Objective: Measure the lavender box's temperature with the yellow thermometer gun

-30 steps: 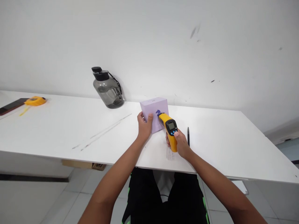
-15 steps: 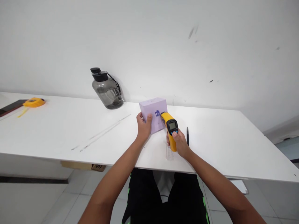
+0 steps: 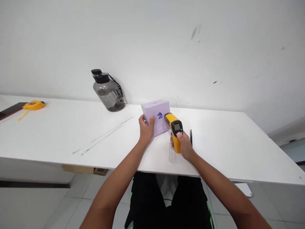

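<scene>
My left hand (image 3: 145, 128) grips the lower left side of a lilac box (image 3: 157, 111), its thumb on the front face beside a dark blue horse-head logo. The box stands tilted on the white table. In my right hand (image 3: 185, 144) is a yellow and black infrared thermometer (image 3: 175, 127), with the fingers wrapped round its handle and the thumb at the buttons under the small grey screen. Its nose points at the right part of the box's front; whether the two touch I cannot tell.
A grey see-through water bottle (image 3: 109, 95) with a black lid stands at the back, left of the box. A yellow tape measure (image 3: 34, 105) lies at the far left by a dark flat object (image 3: 11, 110). A black pen (image 3: 191, 136) lies right of my right hand. Behind the table rises a white wall.
The thermometer has shifted very slightly up and to the right in my right hand. My left hand and the box hold nearly the same place.
</scene>
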{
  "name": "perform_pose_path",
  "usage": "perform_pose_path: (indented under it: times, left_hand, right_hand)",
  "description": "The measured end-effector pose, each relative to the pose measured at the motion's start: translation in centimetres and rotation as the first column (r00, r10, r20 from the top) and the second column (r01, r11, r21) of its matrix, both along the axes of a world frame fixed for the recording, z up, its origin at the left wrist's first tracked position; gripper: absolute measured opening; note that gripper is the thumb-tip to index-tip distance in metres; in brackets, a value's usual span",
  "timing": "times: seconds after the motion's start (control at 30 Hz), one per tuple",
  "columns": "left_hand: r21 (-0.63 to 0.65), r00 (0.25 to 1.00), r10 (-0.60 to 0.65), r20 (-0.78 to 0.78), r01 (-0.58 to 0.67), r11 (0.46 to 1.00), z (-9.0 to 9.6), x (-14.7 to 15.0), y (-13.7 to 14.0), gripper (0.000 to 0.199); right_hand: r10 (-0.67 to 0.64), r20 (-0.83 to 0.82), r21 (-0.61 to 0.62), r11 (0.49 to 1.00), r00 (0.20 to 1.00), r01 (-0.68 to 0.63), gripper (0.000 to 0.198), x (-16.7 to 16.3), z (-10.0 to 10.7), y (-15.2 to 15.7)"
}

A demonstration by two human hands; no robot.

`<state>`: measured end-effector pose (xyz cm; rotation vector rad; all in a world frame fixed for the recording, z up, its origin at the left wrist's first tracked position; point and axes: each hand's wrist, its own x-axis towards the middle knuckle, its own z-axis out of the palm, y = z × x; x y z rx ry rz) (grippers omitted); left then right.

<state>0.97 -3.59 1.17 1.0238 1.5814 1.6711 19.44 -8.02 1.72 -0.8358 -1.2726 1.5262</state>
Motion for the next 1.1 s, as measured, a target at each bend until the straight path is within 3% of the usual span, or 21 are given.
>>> perform_pose_path:
  times: [0.3, 0.83, 1.1]
  left_hand:
    - [0.01, 1.0, -0.001, 0.016, 0.001, 1.0, 0.1, 0.1, -0.1, 0.08]
    - [0.012, 1.0, 0.0, 0.014, 0.0, 1.0, 0.0, 0.0, 0.0, 0.075]
    - [0.016, 1.0, -0.006, 0.005, 0.006, 1.0, 0.0, 0.0, 0.0, 0.077]
  right_hand:
    - [0.026, 0.037, 0.092, 0.995, 0.999, -0.029, 0.048, 0.0, 0.2, 0.0]
    - [0.022, 0.205, 0.099, 0.994, 0.979, -0.043, 0.05, -0.1, 0.5, 0.0]
    - [0.034, 0.2, 0.121, 0.991, 0.979, -0.06, 0.056, 0.2, 1.1, -0.2]
